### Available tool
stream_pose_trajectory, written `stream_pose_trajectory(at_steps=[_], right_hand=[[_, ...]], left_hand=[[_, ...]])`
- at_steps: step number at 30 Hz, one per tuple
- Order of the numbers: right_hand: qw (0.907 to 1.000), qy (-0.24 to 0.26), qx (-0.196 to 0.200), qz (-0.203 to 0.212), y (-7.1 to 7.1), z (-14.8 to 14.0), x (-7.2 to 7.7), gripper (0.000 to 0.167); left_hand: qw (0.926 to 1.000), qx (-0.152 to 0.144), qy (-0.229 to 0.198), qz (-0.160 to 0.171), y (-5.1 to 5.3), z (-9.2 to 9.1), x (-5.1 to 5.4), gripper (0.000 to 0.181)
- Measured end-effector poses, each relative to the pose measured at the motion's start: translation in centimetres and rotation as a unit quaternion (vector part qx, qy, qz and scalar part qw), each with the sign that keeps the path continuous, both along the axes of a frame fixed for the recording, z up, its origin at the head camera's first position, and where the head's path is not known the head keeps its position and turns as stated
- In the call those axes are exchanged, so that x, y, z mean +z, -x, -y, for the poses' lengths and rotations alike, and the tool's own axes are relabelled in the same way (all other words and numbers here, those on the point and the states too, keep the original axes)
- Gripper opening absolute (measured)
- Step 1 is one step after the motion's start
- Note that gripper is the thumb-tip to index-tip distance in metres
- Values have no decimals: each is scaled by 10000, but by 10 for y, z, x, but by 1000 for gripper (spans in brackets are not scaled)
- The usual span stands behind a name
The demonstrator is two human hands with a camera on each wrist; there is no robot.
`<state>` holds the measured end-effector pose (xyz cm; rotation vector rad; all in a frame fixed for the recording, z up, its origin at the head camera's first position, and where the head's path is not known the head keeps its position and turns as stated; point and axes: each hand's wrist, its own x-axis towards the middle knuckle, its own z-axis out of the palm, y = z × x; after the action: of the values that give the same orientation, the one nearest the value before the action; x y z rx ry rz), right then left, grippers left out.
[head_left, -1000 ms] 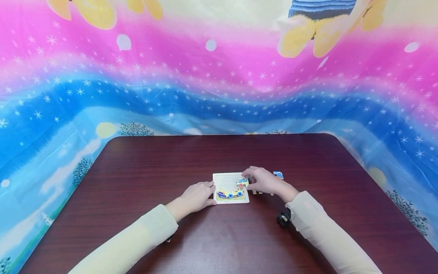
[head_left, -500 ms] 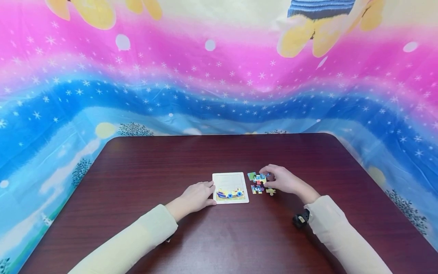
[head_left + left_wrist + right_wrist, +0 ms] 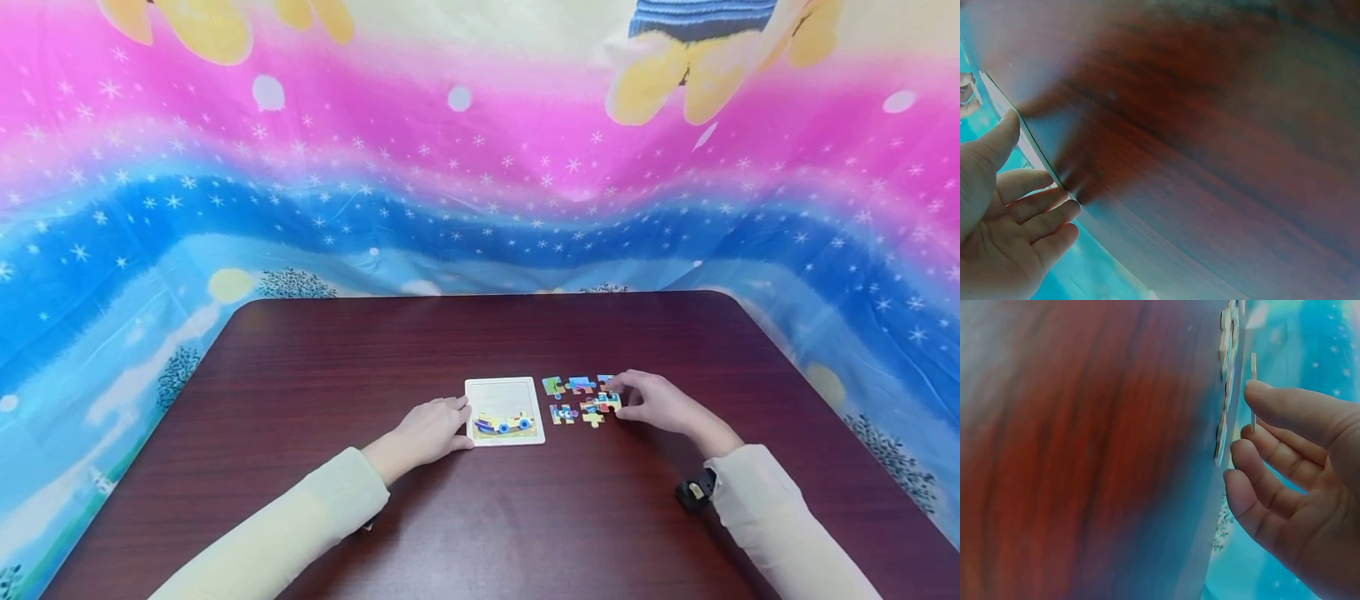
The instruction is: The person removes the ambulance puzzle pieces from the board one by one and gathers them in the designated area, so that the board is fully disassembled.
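In the head view my left hand (image 3: 427, 431) rests at the left edge of a white puzzle tray (image 3: 501, 397). Its thumb and fingertips touch that edge, as the left wrist view also shows. Fitted pieces along the tray's lower part form a vehicle with blue wheels (image 3: 504, 426). To the right, my right hand (image 3: 663, 407) pinches a puzzle piece (image 3: 1254, 365) between thumb and fingers. Seen edge-on in the right wrist view, this piece stands apart from the table. It partly covers the loose puzzle pieces (image 3: 562, 414) beneath it in the head view.
Several loose pieces, among them a green one (image 3: 553, 387) and a blue one (image 3: 581, 385), lie right of the tray on the dark red-brown table (image 3: 360, 350). A patterned cloth (image 3: 480, 192) hangs behind the table. A black device (image 3: 694, 492) sits at the right wrist.
My right hand has carried the puzzle piece rightward, from over the tray's right side to above the loose pieces. The left hand and tray have stayed in place.
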<state>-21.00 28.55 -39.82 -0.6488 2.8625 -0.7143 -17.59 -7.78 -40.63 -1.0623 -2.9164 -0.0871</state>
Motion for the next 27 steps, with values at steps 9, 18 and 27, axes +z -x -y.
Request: stream_pose_trajectory(at_steps=[9, 18, 27], right_hand=[[9996, -126, 39, 248, -4, -11, -1, 36], [9991, -251, -4, 345, -3, -12, -2, 35], [9990, -311, 5, 306, -2, -11, -3, 35]], left_hand=[[10000, -29, -42, 0, 0, 0, 0, 43], [10000, -12, -52, 39, 0, 0, 1, 43], [10000, 43, -21, 78, -1, 0, 1, 43]])
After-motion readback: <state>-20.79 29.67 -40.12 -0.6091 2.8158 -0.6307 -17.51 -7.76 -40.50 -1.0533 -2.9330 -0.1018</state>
